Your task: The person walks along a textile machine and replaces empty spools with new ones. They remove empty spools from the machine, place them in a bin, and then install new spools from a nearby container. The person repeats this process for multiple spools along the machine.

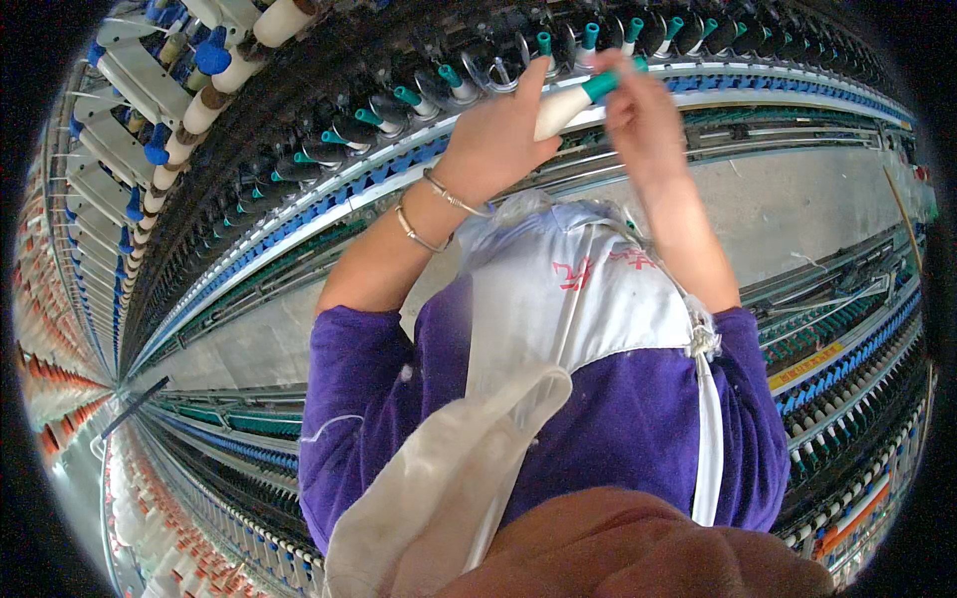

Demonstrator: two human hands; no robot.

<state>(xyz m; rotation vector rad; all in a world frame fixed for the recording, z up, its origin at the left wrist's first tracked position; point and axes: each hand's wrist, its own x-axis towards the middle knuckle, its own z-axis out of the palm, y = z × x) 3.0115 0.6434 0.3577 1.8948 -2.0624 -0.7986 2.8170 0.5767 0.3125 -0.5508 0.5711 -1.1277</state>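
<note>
While left grip [498, 135] clasps bobbin [562, 112], right grip [644, 122] blurred, unclear; red lettering [572, 281] on apron [630, 317].

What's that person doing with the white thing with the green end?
The person's left hand is holding a bobbin wound with white yarn. The right hand is up by its green end; it's blurred, so I can't tell whether it is gripping it. Just beyond the hands, more green-topped bobbins stand in a long row.
</note>
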